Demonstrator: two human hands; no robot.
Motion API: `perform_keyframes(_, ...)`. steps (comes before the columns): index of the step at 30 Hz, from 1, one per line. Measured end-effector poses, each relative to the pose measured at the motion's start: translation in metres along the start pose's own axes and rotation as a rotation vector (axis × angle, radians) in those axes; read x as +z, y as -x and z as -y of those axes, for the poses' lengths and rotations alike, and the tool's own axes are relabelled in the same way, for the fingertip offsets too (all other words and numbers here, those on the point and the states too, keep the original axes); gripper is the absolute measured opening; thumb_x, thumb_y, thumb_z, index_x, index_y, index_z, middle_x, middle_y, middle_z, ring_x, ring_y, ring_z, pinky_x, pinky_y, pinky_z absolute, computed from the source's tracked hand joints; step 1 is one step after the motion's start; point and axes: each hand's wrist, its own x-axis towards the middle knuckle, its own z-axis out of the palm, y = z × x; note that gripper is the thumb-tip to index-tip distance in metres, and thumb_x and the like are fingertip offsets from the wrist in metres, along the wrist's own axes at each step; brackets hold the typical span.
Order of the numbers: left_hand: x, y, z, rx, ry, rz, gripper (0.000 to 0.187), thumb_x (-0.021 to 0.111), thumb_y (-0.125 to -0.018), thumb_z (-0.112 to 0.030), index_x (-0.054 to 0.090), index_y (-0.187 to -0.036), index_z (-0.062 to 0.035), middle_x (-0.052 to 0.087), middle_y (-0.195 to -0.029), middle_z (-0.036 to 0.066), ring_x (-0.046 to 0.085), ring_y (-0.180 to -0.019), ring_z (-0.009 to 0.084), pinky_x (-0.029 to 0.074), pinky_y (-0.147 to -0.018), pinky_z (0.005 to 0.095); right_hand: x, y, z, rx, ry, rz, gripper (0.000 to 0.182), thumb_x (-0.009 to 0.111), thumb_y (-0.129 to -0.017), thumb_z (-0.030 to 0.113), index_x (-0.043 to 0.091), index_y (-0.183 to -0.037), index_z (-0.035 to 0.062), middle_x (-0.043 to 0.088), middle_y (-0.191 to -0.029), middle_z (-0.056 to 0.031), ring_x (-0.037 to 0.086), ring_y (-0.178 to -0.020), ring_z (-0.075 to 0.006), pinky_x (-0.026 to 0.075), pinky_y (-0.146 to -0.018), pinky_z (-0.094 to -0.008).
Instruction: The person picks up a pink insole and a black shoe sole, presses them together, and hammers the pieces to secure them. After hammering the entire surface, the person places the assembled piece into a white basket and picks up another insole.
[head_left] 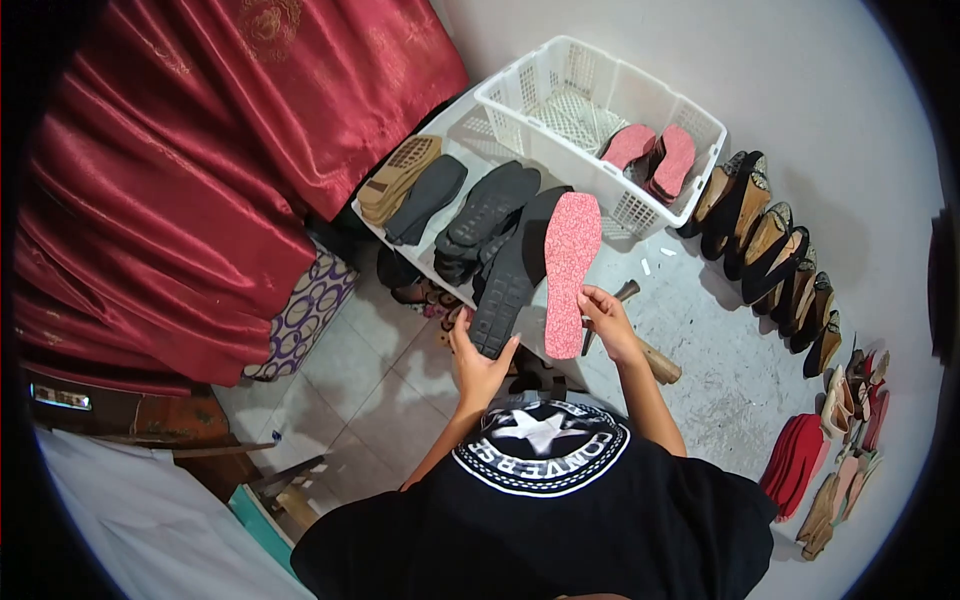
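Note:
My left hand (478, 365) grips the heel end of a black shoe sole (506, 296) with a ridged tread, thumb on one edge and fingers on the other. In my right hand (610, 322), a pink speckled shoe sole (573, 260) is pinched by its edge near the lower end. The pink sole stands upright beside the black one and partly overlaps it. Close behind the right hand lies a hammer with a wooden handle (660, 366), partly hidden by the hand and wrist. Stacked black soles (492, 208) lie just beyond the left hand.
A white plastic basket (560, 135) holding pink soles (676, 160) stands at the back of the table (720, 365). Tan soles (398, 185) lie at the far left corner. Shoes (768, 250) line the right side, with red soles (795, 465) nearer. A red curtain (190, 200) hangs left.

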Motion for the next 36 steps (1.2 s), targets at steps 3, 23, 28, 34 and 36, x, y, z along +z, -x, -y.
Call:
perform_keyframes(3, 0.005, -0.002, 0.016, -0.109, 0.137, 0.097, 0.075, 0.077, -0.065, -0.025, 0.038, -0.122, 0.0032, 0.047, -0.109, 0.018, 0.047, -0.1, 0.0256, 0.037, -0.088, 0.0343, 0.001, -0.001, -0.006, 0.042, -0.02, 0.004, 0.024, 0.052, -0.089, 0.022, 0.055, -0.107, 0.0069, 0.06, -0.089, 0.0037, 0.054, -0.08, -0.0053, 0.044, -0.07, -0.0232)
perform_keyframes(23, -0.01, -0.05, 0.008, -0.725, 0.693, 0.567, 0.078, 0.036, -0.088, -0.055, 0.026, -0.131, 0.0083, 0.033, -0.134, 0.017, 0.032, -0.124, 0.0203, 0.023, -0.102, 0.0316, 0.046, -0.009, -0.013, 0.035, -0.019, 0.089, 0.021, 0.06, -0.084, 0.024, 0.057, -0.098, 0.0088, 0.06, -0.082, 0.0057, 0.053, -0.073, -0.0022, 0.036, -0.058, -0.0175)
perform_keyframes(28, -0.006, -0.047, 0.018, -0.696, 0.643, 0.554, 0.075, 0.033, -0.088, -0.056, 0.026, -0.133, 0.0034, 0.04, -0.13, 0.015, 0.04, -0.119, 0.0207, 0.03, -0.099, 0.0342, 0.045, -0.016, -0.014, 0.007, -0.003, 0.115, 0.021, 0.06, -0.084, 0.024, 0.058, -0.098, 0.0087, 0.058, -0.079, 0.0072, 0.049, -0.067, -0.0009, 0.034, -0.057, -0.0172)
perform_keyframes(34, -0.007, -0.046, 0.015, -0.634, 0.721, 0.57, 0.054, 0.042, -0.091, -0.038, 0.035, -0.126, 0.0021, 0.051, -0.119, 0.01, 0.05, -0.107, 0.0156, 0.04, -0.089, 0.0297, 0.052, -0.013, -0.011, -0.007, 0.047, 0.09, 0.023, 0.061, -0.083, 0.026, 0.058, -0.098, 0.0095, 0.055, -0.077, 0.0078, 0.046, -0.068, -0.0005, 0.034, -0.057, -0.0167)
perform_keyframes(36, -0.009, -0.046, 0.006, -0.621, 0.702, 0.576, 0.045, 0.049, -0.09, -0.026, 0.038, -0.124, 0.0018, 0.054, -0.113, 0.008, 0.053, -0.102, 0.0125, 0.043, -0.085, 0.0269, 0.054, -0.012, -0.011, -0.007, 0.056, 0.081, 0.023, 0.062, -0.083, 0.027, 0.058, -0.097, 0.0098, 0.054, -0.077, 0.0077, 0.046, -0.069, -0.0004, 0.034, -0.057, -0.0165)
